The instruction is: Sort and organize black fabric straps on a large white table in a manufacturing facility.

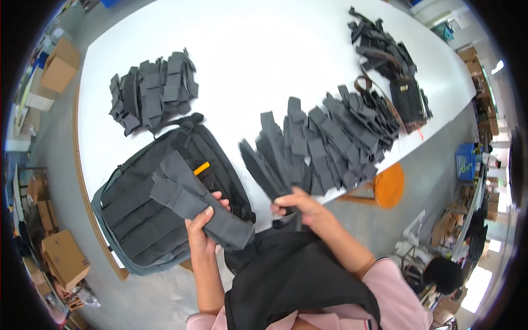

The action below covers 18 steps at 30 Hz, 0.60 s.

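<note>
Grey fabric strap piece is clamped in the left hand above the backpack — right hand pinches another; a loose pinch could topple the fanned stack.

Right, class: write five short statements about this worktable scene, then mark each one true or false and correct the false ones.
1. The left hand grips a folded grey fabric piece. True.
2. The right hand rests on the orange stool. False: it is at the near end of the fanned row of grey pieces, at the table's edge.
3. A grey backpack lies flat on the white table. True.
4. The backpack's zipper pull is green. False: it is orange-yellow.
5. Only one heap of grey pieces is on the table. False: another pile lies beyond the backpack.
</note>
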Motion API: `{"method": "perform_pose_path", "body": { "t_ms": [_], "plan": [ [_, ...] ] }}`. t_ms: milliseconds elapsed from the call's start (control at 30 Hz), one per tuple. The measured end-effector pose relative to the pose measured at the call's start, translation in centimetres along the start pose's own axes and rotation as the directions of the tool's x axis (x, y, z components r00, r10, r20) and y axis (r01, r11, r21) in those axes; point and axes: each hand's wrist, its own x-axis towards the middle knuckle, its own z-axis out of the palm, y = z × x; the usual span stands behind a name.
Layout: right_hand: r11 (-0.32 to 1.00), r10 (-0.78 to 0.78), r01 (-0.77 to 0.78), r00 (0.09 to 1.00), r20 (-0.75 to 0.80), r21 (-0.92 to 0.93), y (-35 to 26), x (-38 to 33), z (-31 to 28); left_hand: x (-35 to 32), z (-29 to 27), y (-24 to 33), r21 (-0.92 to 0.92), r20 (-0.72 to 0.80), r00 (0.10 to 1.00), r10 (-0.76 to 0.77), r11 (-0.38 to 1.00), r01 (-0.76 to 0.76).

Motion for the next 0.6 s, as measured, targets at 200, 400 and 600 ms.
{"method": "perform_pose_path", "body": {
  "t_ms": [200,400,600],
  "plan": [
    [0.936,-0.161,0.119,0.982,-0.100,-0.332,-1.0,-1.1,1.4,1.5,2.1,-2.5,0.345,-0.096,0.995,-0.025,0.937,0.056],
    [0.155,-0.375,0.168,0.922,0.099,-0.974,1.4,-1.1,5.0,2.2,3.4,-5.3,0.331,0.219,0.975,-0.033,0.943,-0.043],
    [0.068,-0.294,0.435,0.869,0.399,-0.898,-3.8,-3.0,2.8,3.2,3.6,-5.6,0.345,-0.024,0.998,-0.061,0.936,0.066]
  ]
}}
